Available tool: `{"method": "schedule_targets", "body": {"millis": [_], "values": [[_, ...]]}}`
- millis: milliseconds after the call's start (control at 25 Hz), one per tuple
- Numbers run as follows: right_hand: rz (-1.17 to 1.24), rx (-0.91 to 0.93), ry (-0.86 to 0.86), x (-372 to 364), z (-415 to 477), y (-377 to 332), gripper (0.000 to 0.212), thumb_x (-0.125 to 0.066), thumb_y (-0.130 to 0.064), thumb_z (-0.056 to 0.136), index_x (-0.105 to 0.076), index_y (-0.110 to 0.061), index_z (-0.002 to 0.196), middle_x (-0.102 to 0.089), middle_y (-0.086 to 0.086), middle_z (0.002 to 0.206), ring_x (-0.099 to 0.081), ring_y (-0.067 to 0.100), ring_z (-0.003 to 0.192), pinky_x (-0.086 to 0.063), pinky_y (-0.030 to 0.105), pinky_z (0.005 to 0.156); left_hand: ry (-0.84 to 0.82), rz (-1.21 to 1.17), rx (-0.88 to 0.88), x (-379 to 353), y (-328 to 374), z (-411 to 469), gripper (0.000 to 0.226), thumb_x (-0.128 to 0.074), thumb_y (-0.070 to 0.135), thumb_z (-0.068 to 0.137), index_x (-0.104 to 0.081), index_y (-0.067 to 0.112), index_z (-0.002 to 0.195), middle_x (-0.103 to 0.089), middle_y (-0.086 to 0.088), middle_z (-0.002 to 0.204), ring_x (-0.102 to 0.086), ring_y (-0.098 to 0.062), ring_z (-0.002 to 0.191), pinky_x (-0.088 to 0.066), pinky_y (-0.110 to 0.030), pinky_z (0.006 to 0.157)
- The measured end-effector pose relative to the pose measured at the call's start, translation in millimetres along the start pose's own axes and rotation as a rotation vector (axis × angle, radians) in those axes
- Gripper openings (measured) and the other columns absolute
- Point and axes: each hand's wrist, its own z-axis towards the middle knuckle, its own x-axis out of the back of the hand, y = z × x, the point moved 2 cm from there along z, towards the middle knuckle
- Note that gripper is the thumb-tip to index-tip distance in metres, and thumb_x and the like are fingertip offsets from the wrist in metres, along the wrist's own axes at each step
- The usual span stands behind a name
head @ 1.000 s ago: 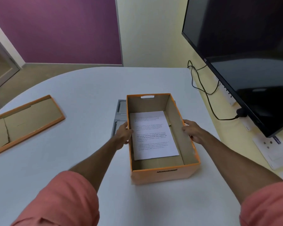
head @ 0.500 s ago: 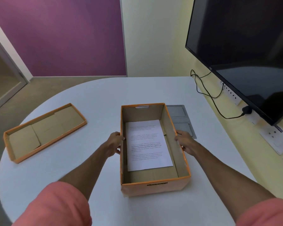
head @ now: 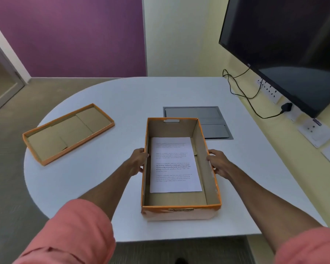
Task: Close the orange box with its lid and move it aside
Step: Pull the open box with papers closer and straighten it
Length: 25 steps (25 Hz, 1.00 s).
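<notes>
The orange box point(head: 181, 213) stands open on the white table, near its front edge, with a printed sheet of paper point(head: 174, 164) lying flat inside. My left hand point(head: 138, 161) presses against the box's left wall and my right hand point(head: 217, 163) against its right wall, so both hold the box. The orange lid point(head: 69, 133) lies upside down on the table to the left, well apart from the box, showing its brown inside.
A grey cable hatch point(head: 210, 121) is set into the white table point(head: 122, 103) just behind the box. A large dark monitor point(head: 286, 50) hangs on the right, with black cables point(head: 244, 96) and wall sockets below it. The table's edge curves round on the left.
The box has shifted to the left and towards me across the table, uncovering the grey hatch behind it. Both hands stay on its side walls. The view has tilted, bringing the whole lid into sight.
</notes>
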Motion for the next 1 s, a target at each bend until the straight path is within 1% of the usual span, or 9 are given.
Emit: {"method": "schedule_targets", "body": {"millis": [120,240,360,440,520,640,720,840,1000], "values": [[0.01,0.018,0.006,-1.3,-1.9,8.2,0.045,-0.041,0.003,0.094,-0.051,-0.005,0.137,-0.061,0.02,0.129,-0.059,0.035,0.108,-0.045,0.039,0.084,-0.014,-0.042,0.012,-6.1,-7.4,-1.4,0.046,-0.037,0.005,0.1,-0.034,0.006,0.146,-0.052,-0.022,0.129,-0.054,-0.039,0.113,-0.049,-0.051,0.086],[0.019,0.023,0.011,-0.4,2.6,10.2,0.047,-0.038,0.003,0.095,-0.049,-0.006,0.139,-0.062,0.017,0.129,-0.059,0.037,0.118,-0.048,0.047,0.101,-0.026,-0.087,0.018,-12.3,-8.8,0.5,0.052,-0.039,0.007,0.1,-0.025,0.011,0.151,-0.046,-0.015,0.14,-0.052,-0.035,0.114,-0.048,-0.051,0.088],[-0.002,0.03,0.004,1.0,9.8,8.1,0.047,-0.037,0.001,0.096,-0.047,-0.006,0.141,-0.06,0.013,0.133,-0.058,0.035,0.12,-0.045,0.05,0.106,-0.019,-0.108,0.024,-15.4,-7.9,5.0,0.053,-0.039,0.008,0.101,-0.024,0.012,0.151,-0.047,-0.013,0.135,-0.051,-0.035,0.113,-0.047,-0.05,0.082],[-0.009,0.032,-0.005,1.2,13.2,7.9,0.046,-0.037,-0.001,0.097,-0.047,-0.007,0.142,-0.06,0.014,0.133,-0.057,0.036,0.121,-0.046,0.046,0.105,-0.011,-0.107,0.032,-18.1,-9.4,8.4,0.051,-0.038,0.009,0.101,-0.026,0.01,0.151,-0.047,-0.012,0.133,-0.05,-0.036,0.116,-0.047,-0.053,0.088],[-0.013,0.027,-0.016,1.1,14.7,9.9,0.044,-0.038,-0.003,0.097,-0.048,-0.007,0.14,-0.061,0.015,0.131,-0.058,0.036,0.118,-0.047,0.04,0.094,0.004,-0.102,0.043,-21.4,-11.7,11.8,0.05,-0.038,0.01,0.101,-0.027,0.009,0.15,-0.039,-0.013,0.148,-0.043,-0.039,0.129,-0.043,-0.056,0.097],[-0.004,0.017,-0.025,2.2,19.4,14.0,0.043,-0.04,-0.007,0.097,-0.049,-0.006,0.139,-0.06,0.015,0.133,-0.056,0.033,0.12,-0.045,0.04,0.094,0.035,-0.107,0.055,-26.9,-13.6,13.2,0.049,-0.039,0.012,0.101,-0.029,0.007,0.149,-0.033,-0.013,0.154,-0.035,-0.04,0.137,-0.037,-0.058,0.104],[-0.011,0.013,-0.032,3.3,20.3,14.8,0.042,-0.043,-0.012,0.098,-0.048,-0.008,0.14,-0.058,0.014,0.134,-0.054,0.034,0.124,-0.045,0.041,0.095,0.049,-0.107,0.059,-29.3,-13.8,11.6,0.05,-0.041,0.015,0.101,-0.029,0.008,0.148,-0.032,-0.013,0.155,-0.034,-0.04,0.139,-0.035,-0.059,0.106],[-0.079,0.029,-0.043,4.0,18.9,14.8,0.051,-0.047,-0.028,0.099,-0.038,-0.011,0.146,-0.045,0.013,0.148,-0.043,0.035,0.133,-0.04,0.047,0.105,0.046,-0.084,0.048,-31.0,-11.9,6.6,0.055,-0.046,0.022,0.1,-0.026,0.009,0.149,-0.029,-0.013,0.157,-0.031,-0.039,0.141,-0.033,-0.057,0.108],[-0.306,0.215,0.032,1.3,18.4,1.5,0.066,-0.047,-0.042,0.097,-0.025,-0.009,0.15,-0.035,0.018,0.154,-0.036,0.037,0.14,-0.035,0.047,0.111,0.13,0.047,-0.098,-29.5,2.1,-3.4,0.069,-0.051,0.026,0.098,-0.012,0.014,0.154,-0.019,-0.013,0.161,-0.028,-0.037,0.144,-0.033,-0.049,0.111]]}}
